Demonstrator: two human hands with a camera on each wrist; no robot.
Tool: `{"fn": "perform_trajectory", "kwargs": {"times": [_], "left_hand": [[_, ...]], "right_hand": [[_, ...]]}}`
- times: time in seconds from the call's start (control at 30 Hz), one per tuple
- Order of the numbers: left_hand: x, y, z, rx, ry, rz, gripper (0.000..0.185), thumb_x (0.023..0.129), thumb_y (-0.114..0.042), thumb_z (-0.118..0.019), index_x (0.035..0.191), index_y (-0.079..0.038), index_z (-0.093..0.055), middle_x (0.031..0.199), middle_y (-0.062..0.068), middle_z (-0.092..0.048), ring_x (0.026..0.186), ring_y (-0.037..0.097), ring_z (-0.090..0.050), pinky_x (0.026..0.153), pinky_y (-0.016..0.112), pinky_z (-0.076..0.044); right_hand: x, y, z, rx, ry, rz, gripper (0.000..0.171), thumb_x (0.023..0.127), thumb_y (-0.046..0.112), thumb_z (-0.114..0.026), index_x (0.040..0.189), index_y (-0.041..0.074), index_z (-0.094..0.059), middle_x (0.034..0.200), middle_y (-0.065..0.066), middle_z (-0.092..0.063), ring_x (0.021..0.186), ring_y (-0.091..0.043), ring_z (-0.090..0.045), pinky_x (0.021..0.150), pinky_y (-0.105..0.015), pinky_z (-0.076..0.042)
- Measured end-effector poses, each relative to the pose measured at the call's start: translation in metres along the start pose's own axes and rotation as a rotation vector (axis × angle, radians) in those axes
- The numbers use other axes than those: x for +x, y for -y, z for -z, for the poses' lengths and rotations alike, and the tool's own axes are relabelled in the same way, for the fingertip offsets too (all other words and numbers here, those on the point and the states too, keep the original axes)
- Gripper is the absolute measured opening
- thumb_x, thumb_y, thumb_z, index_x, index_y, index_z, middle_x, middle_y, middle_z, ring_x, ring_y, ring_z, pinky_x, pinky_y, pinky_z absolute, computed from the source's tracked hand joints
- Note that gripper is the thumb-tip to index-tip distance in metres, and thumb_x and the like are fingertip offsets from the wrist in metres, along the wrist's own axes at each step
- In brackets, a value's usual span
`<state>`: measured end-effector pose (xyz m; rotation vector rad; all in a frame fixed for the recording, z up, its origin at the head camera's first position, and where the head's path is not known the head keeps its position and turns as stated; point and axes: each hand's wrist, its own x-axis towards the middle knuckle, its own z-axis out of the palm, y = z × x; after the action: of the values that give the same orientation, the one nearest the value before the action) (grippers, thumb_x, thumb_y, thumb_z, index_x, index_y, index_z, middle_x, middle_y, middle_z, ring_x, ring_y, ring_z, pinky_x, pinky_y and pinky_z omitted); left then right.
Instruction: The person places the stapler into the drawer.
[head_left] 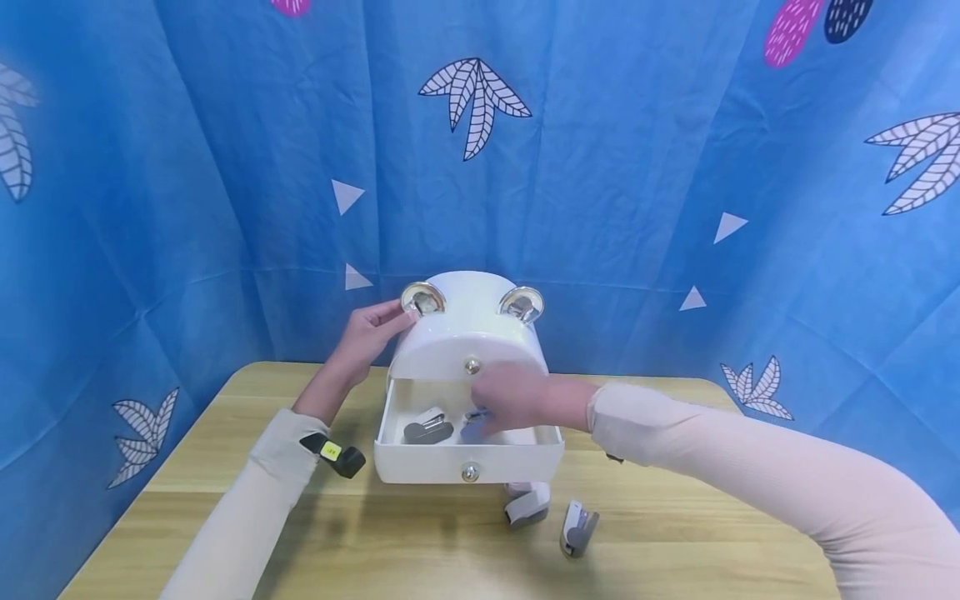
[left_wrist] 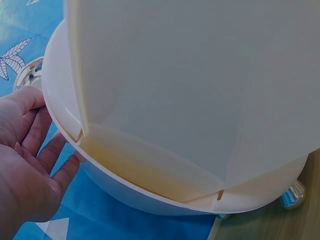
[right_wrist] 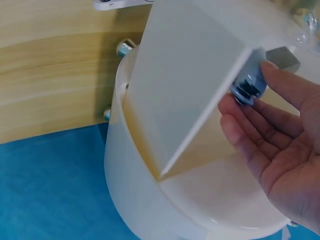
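A white rounded drawer box (head_left: 468,329) with two silver ear knobs stands on the wooden table (head_left: 225,467). Its lower drawer (head_left: 468,458) is pulled out. My left hand (head_left: 378,325) lies with straight fingers against the box's upper left side, next to the left ear knob (head_left: 422,298); the left wrist view shows the hand (left_wrist: 30,150) flat beside the box wall (left_wrist: 200,100). My right hand (head_left: 506,402) reaches into the open drawer. Its fingers are straight, with the tips at a small blue-grey stapler (right_wrist: 247,90). A grey stapler (head_left: 429,428) lies in the drawer's left half.
Two more small grey staplers (head_left: 527,506) (head_left: 578,527) lie on the table just in front of the drawer. A blue patterned cloth (head_left: 600,167) hangs close behind and around the table. Bare tabletop shows left and right of the box.
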<state>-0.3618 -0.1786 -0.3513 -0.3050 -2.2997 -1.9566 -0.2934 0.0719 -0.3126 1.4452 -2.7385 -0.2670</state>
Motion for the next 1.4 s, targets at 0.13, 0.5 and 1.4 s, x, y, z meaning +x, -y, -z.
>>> {"fn": "perform_trajectory", "kwargs": {"times": [0.13, 0.5, 1.4], "left_hand": [[0.003, 0.0, 0.002, 0.0, -0.001, 0.005, 0.051, 0.099, -0.027, -0.066, 0.145, -0.007, -0.056, 0.149, 0.016, -0.056, 0.144, 0.033, -0.047, 0.123, 0.055, -0.033], [0.011, 0.003, 0.004, -0.015, 0.004, -0.014, 0.05, 0.099, -0.024, -0.066, 0.144, -0.003, -0.056, 0.148, 0.019, -0.056, 0.144, 0.033, -0.048, 0.122, 0.05, -0.035], [0.003, -0.003, 0.002, -0.007, 0.004, 0.015, 0.052, 0.098, -0.025, -0.067, 0.144, -0.003, -0.056, 0.148, 0.018, -0.057, 0.143, 0.032, -0.049, 0.121, 0.051, -0.036]], "right_hand": [[0.004, 0.002, -0.003, -0.035, -0.023, 0.013, 0.028, 0.082, 0.034, -0.085, 0.071, 0.013, -0.069, 0.065, 0.005, -0.065, 0.059, -0.008, -0.045, 0.058, -0.021, -0.041], [0.014, 0.0, -0.01, 0.02, -0.04, 0.013, 0.015, 0.083, 0.023, -0.084, 0.081, 0.013, -0.074, 0.073, 0.004, -0.07, 0.064, -0.008, -0.055, 0.063, -0.021, -0.048], [-0.067, -0.035, 0.032, 0.18, -0.132, -0.093, 0.011, 0.086, 0.012, -0.08, 0.097, 0.012, -0.079, 0.081, 0.003, -0.075, 0.068, -0.005, -0.063, 0.064, -0.022, -0.056]]}}
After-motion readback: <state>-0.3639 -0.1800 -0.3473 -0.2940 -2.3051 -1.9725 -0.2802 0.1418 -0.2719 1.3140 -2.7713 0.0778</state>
